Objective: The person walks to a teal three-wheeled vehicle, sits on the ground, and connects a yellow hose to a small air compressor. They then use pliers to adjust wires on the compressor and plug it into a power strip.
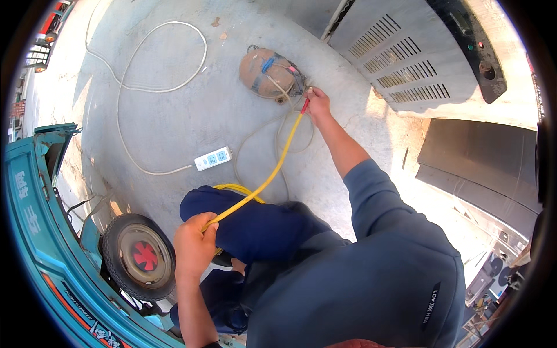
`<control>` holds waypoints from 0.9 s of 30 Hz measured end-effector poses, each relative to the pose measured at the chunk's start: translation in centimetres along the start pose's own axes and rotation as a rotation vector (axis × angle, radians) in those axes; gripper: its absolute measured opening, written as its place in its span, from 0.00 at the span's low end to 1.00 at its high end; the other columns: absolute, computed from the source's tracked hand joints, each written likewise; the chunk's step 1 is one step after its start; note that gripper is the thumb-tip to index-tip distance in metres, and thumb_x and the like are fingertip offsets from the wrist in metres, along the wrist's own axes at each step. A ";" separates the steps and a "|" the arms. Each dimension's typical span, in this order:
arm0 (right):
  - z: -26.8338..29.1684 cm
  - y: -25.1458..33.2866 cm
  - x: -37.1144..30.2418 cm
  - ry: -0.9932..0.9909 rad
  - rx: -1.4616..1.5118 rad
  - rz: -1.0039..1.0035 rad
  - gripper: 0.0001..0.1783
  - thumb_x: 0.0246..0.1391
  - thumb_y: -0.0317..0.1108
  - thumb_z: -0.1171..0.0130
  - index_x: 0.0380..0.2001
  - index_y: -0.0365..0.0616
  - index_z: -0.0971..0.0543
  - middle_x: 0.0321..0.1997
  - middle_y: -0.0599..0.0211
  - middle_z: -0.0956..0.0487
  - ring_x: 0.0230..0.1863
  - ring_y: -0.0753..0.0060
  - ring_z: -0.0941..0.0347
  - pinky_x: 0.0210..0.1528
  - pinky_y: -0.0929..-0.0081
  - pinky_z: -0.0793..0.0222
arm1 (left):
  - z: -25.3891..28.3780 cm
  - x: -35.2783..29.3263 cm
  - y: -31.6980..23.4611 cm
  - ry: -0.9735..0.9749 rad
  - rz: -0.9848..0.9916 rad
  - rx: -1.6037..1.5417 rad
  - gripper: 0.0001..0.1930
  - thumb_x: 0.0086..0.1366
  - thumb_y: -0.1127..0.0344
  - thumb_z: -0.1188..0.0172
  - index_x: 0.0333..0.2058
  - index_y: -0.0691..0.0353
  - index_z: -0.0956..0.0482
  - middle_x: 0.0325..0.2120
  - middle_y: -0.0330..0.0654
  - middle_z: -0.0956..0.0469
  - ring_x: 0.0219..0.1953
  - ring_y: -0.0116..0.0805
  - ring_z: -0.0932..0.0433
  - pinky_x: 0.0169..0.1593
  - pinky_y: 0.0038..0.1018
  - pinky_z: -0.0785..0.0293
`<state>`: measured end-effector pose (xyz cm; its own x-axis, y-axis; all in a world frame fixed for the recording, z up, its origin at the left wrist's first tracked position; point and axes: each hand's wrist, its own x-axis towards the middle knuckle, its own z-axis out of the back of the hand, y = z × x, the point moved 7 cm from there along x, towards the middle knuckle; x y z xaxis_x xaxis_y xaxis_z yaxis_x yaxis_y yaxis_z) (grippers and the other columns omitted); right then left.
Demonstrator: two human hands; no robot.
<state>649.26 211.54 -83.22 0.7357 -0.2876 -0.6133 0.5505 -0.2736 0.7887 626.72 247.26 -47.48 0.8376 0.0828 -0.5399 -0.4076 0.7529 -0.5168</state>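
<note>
A yellow hose (277,168) runs from my left hand up and away to my right hand, slack in a gentle curve. My left hand (195,238) is closed round it beside my knee. Farther off, my right hand (317,103) pinches its red end (305,105); the fingers partly hide the tip. Just left of that hand, a brown rounded machine (264,72) with a blue part on top and a cord lies on the concrete. More of the hose loops behind my knee, partly hidden.
A white power strip (213,158) lies on the concrete floor (168,116), its cable (119,110) looping to the far left. Thin cords tangle near the machine. A teal vehicle (43,214) with a wheel (139,257) stands at left. A vented metal cabinet (406,58) rises at far right.
</note>
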 end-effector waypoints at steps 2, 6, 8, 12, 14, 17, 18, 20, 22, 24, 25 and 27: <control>0.3 0.5 0.1 -0.036 -0.015 0.027 0.14 0.69 0.38 0.43 0.52 0.44 0.21 0.41 0.69 0.19 0.31 0.79 0.27 0.27 0.76 0.31 | -0.3 0.0 0.6 0.017 0.022 -0.009 0.09 0.63 0.72 0.37 0.42 0.67 0.17 0.35 0.54 0.16 0.38 0.55 0.17 0.41 0.39 0.23; 1.9 2.0 1.6 -0.079 -0.139 0.195 0.13 0.67 0.37 0.42 0.48 0.42 0.18 0.37 0.68 0.17 0.33 0.76 0.24 0.32 0.74 0.28 | -1.5 0.8 0.6 0.068 0.037 -0.053 0.10 0.63 0.71 0.36 0.43 0.67 0.17 0.37 0.54 0.16 0.39 0.54 0.16 0.43 0.37 0.22; 2.5 3.4 1.8 -0.154 -0.222 0.330 0.14 0.64 0.36 0.40 0.46 0.38 0.17 0.33 0.65 0.15 0.34 0.74 0.21 0.37 0.71 0.26 | -2.2 1.1 0.5 0.061 -0.020 -0.077 0.10 0.64 0.72 0.36 0.43 0.68 0.17 0.33 0.48 0.18 0.34 0.42 0.20 0.38 0.32 0.25; 0.3 7.4 -0.4 -0.235 -0.527 0.422 0.17 0.64 0.41 0.41 0.45 0.38 0.18 0.32 0.59 0.16 0.35 0.64 0.19 0.39 0.65 0.25 | -3.2 0.6 0.4 0.035 -0.078 -0.146 0.08 0.66 0.74 0.36 0.42 0.69 0.17 0.23 0.35 0.23 0.22 0.20 0.29 0.24 0.23 0.33; -0.4 9.1 -0.9 -0.200 -0.562 0.525 0.18 0.64 0.43 0.41 0.44 0.38 0.18 0.31 0.57 0.16 0.35 0.59 0.19 0.40 0.62 0.25 | -3.5 0.7 -0.2 0.055 -0.036 -0.151 0.08 0.64 0.73 0.35 0.41 0.68 0.16 0.25 0.40 0.21 0.24 0.29 0.26 0.27 0.26 0.30; -1.4 9.7 -2.4 -0.218 -0.686 0.618 0.18 0.62 0.43 0.36 0.45 0.39 0.19 0.28 0.68 0.19 0.32 0.73 0.23 0.37 0.69 0.28 | -3.5 0.5 0.0 0.049 0.056 -0.134 0.08 0.61 0.70 0.32 0.39 0.66 0.15 0.30 0.51 0.16 0.31 0.47 0.17 0.36 0.33 0.23; -1.8 9.5 -2.9 -0.156 -0.626 0.597 0.20 0.61 0.45 0.34 0.46 0.38 0.19 0.29 0.68 0.19 0.32 0.72 0.23 0.37 0.69 0.27 | -3.4 0.3 0.4 0.027 0.051 -0.134 0.08 0.61 0.70 0.32 0.38 0.66 0.15 0.29 0.51 0.16 0.30 0.46 0.17 0.36 0.33 0.23; -2.5 8.8 -3.9 -0.031 -0.505 0.550 0.25 0.57 0.48 0.30 0.47 0.37 0.19 0.31 0.68 0.19 0.33 0.71 0.24 0.39 0.68 0.27 | -3.2 0.0 0.7 -0.007 0.035 -0.142 0.07 0.61 0.72 0.32 0.38 0.67 0.15 0.26 0.46 0.18 0.27 0.37 0.21 0.32 0.29 0.26; -3.5 9.1 -5.9 -0.008 -0.549 0.641 0.32 0.51 0.51 0.26 0.49 0.37 0.20 0.36 0.61 0.17 0.37 0.65 0.21 0.43 0.67 0.25 | -3.4 -0.8 0.8 -0.028 0.022 -0.159 0.05 0.63 0.75 0.33 0.37 0.69 0.16 0.21 0.36 0.22 0.21 0.21 0.28 0.26 0.23 0.32; -4.4 9.6 -6.8 0.051 -0.567 0.636 0.37 0.46 0.53 0.23 0.52 0.36 0.20 0.39 0.57 0.16 0.40 0.62 0.19 0.46 0.67 0.24 | -4.0 -1.3 1.2 -0.026 0.026 -0.197 0.06 0.62 0.75 0.32 0.37 0.69 0.16 0.22 0.37 0.22 0.23 0.22 0.27 0.29 0.23 0.30; -4.7 9.7 -6.9 0.098 -0.563 0.586 0.39 0.45 0.53 0.22 0.53 0.36 0.20 0.39 0.56 0.16 0.41 0.62 0.19 0.47 0.68 0.24 | -4.4 -1.6 1.4 -0.023 0.026 -0.216 0.06 0.62 0.75 0.32 0.37 0.69 0.16 0.22 0.38 0.21 0.24 0.22 0.26 0.30 0.23 0.30; -5.0 10.0 -6.9 0.183 -0.616 0.533 0.41 0.44 0.53 0.21 0.55 0.35 0.21 0.41 0.55 0.16 0.42 0.61 0.18 0.49 0.68 0.24 | -4.9 -2.1 1.7 0.004 0.061 -0.255 0.06 0.62 0.74 0.32 0.37 0.69 0.16 0.23 0.38 0.21 0.25 0.23 0.26 0.31 0.23 0.29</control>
<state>651.74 215.39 -70.87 0.9819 -0.0683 -0.1765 0.1887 0.4233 0.8861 622.47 245.13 -50.49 0.8074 0.1206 -0.5775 -0.5365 0.5575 -0.6336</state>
